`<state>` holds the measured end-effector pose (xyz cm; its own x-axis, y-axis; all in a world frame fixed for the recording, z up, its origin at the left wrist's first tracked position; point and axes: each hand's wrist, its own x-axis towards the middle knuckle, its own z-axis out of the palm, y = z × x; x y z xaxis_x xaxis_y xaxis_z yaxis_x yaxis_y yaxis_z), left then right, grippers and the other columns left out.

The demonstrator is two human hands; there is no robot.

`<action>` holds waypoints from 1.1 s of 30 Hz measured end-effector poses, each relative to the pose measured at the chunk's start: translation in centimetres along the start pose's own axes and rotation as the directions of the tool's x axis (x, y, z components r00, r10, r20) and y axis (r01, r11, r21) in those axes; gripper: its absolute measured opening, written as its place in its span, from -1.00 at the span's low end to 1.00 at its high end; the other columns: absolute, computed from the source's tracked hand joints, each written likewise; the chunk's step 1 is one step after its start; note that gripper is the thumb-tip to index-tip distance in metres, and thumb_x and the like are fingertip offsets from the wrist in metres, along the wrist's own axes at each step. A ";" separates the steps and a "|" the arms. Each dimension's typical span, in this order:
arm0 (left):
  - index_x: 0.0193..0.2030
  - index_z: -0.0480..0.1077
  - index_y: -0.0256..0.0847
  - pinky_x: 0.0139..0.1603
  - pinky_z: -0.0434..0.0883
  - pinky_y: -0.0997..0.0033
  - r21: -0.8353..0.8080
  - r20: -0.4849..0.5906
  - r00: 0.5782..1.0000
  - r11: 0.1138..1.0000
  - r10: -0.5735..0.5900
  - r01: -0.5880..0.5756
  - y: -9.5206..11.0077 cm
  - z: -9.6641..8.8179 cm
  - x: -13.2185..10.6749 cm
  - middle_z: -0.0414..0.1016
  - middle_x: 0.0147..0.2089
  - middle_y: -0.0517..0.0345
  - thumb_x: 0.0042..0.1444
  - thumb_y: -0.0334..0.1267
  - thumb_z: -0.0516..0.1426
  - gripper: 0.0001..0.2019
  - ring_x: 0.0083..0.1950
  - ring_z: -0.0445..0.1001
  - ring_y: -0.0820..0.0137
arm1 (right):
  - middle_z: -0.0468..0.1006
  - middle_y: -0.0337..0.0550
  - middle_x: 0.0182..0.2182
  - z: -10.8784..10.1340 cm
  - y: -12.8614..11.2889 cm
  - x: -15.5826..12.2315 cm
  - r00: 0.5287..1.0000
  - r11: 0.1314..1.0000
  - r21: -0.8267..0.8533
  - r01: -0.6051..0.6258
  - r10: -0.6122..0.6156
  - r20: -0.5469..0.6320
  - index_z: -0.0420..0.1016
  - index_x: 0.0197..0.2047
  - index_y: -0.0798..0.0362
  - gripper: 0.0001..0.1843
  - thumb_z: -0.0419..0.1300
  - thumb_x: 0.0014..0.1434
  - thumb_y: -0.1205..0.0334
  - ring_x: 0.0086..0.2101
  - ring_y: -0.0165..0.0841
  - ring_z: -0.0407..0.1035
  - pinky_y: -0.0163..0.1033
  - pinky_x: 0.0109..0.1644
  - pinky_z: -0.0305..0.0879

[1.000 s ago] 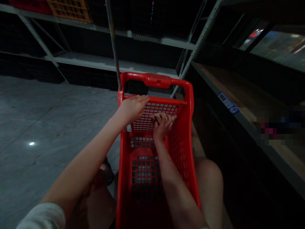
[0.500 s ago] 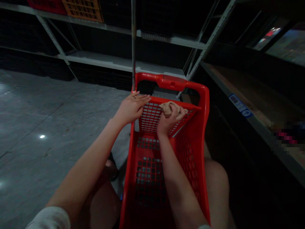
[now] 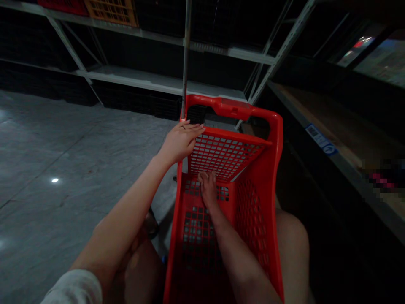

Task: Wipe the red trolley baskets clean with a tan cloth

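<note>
A red plastic shopping basket [image 3: 276, 169] with grid-like walls and a handle stands between my legs. My left hand [image 3: 182, 141] grips its far-left rim, fingers laid over the top edge and thumb bent down inside. Deep in the basket, my right hand [image 3: 209, 185] presses at the foot of the far grid panel [image 3: 228, 154], where it meets the bottom. Its fingers are bent around a beige cloth, which they almost wholly hide. The basket's bottom shows nothing else lying on it.
A metal pole [image 3: 186, 59] rises from the basket's far-left corner. Behind stands a white metal rack [image 3: 139, 78] with dark crates and a yellow crate [image 3: 112, 12]. A wooden-topped ledge [image 3: 316, 109] with a blue label runs along the right. Grey floor [image 3: 79, 169] lies to the left.
My right hand has moved down from the panel's top edge to its foot, taking the cloth along. The basket and left hand appear slightly further right in view.
</note>
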<state>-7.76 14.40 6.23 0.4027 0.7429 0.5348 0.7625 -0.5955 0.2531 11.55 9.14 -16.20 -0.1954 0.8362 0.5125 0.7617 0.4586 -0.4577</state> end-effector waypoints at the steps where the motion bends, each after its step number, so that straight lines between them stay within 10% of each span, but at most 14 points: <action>1: 0.34 0.43 -0.11 0.51 0.23 -0.10 0.000 -0.001 1.000 1.000 -0.003 0.003 0.0 0.0 0.0 0.49 0.34 0.05 0.22 -0.47 0.01 -0.43 0.38 0.44 0.29 | 0.45 0.11 0.05 -0.4 -0.2 1.3 0.999 1.000 0.003 -0.013 0.013 -0.046 0.52 0.11 0.04 -0.55 -0.05 0.28 0.44 0.14 -0.05 0.29 0.26 0.29 0.30; 8: 0.30 0.47 -0.15 0.53 0.20 -0.07 -0.014 -0.004 1.000 0.999 -0.031 0.031 0.3 0.0 0.1 0.51 0.31 0.04 0.22 -0.47 0.01 -0.46 0.36 0.46 0.28 | 0.36 0.07 0.24 -4.9 -3.7 14.3 0.909 0.996 0.086 -0.024 0.058 -0.412 0.54 0.17 -0.04 -0.48 -0.02 0.26 0.45 0.36 -0.05 0.16 0.40 0.48 -0.08; 18: 0.28 0.48 -0.20 0.52 0.23 -0.07 -0.040 -0.019 0.999 0.999 -0.034 0.033 0.1 0.3 0.1 0.50 0.32 0.01 0.19 -0.50 0.03 -0.47 0.38 0.45 0.27 | 0.52 0.03 0.16 0.0 -2.0 4.6 0.983 0.996 -0.006 0.094 -0.092 0.157 0.60 0.10 -0.01 -0.58 0.06 0.30 0.46 0.23 -0.15 0.30 0.14 0.42 0.25; 22: 0.27 0.48 -0.17 0.49 0.28 0.04 -0.138 -0.160 0.984 0.989 -0.073 0.051 -0.2 0.9 -0.6 0.51 0.32 0.10 0.18 -0.53 -0.03 -0.44 0.37 0.45 0.35 | 0.53 0.04 0.10 -1.5 -2.8 7.7 0.995 0.994 0.045 0.095 -0.094 -0.034 0.57 0.15 0.01 -0.57 -0.01 0.36 0.38 0.21 -0.15 0.31 0.20 0.44 0.16; 26: 0.27 0.48 -0.14 0.48 0.29 0.09 -0.280 -0.411 0.871 0.947 -0.267 0.159 -0.3 1.9 -2.1 0.52 0.32 0.11 0.26 -0.49 -0.11 -0.45 0.38 0.44 0.38 | 0.43 0.07 0.23 -3.8 -5.3 14.8 0.965 0.991 0.058 0.119 -0.101 -0.244 0.51 0.24 -0.03 -0.51 0.01 0.33 0.36 0.31 -0.12 0.23 0.27 0.50 -0.02; 33: 0.42 0.32 -0.02 0.59 0.12 0.04 -0.406 -0.375 0.854 0.892 -0.360 0.198 -0.9 2.6 -4.5 0.32 0.48 0.16 0.41 -0.36 -0.11 -0.49 0.53 0.21 0.38 | 0.49 0.03 0.22 -2.0 -6.4 14.0 0.972 0.969 0.080 0.232 -0.229 -0.043 0.56 0.14 -0.04 -0.65 0.09 0.38 0.32 0.28 -0.16 0.26 0.17 0.43 0.16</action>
<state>-8.97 12.39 1.48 -0.1205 0.7344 0.6680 0.5544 -0.5084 0.6589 5.22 17.29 -4.67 -0.3379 0.6950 0.6346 0.6439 0.6625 -0.3827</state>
